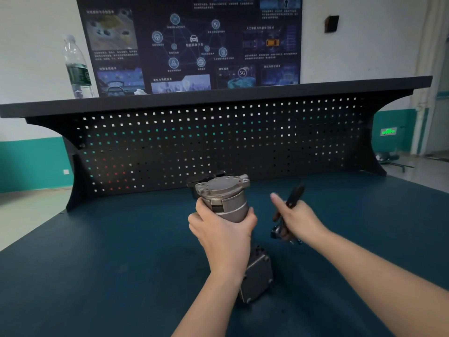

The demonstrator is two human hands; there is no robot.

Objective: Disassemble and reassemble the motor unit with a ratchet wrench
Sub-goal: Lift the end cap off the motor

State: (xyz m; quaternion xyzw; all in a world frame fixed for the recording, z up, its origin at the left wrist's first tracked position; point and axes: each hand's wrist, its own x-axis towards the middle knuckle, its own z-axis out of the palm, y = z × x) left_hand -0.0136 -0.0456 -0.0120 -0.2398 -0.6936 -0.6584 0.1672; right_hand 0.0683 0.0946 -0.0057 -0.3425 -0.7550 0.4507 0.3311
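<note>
My left hand (224, 229) has its fingers wrapped round the motor unit (224, 198), lifted off the worktop (109, 263), while my right hand (295, 221) grips the ratchet wrench (288, 210) backwards, so the heavy unit could slip.

Motor unit (224, 200): a grey metal cylinder with a lugged, bolted end cap, which you hold in your left hand (222, 231) above the middle of the worktop (109, 263), cap end tilted up and away toward the back edge; a square bolted flange block shows beneath your left wrist, though whether it is joined to the cylinder cannot be told. Ratchet wrench (288, 212): a black handle with a chrome head, gripped in your right hand (297, 221) just beside the motor, handle pointing up toward the back edge, head low and toward you, blurred.
</note>
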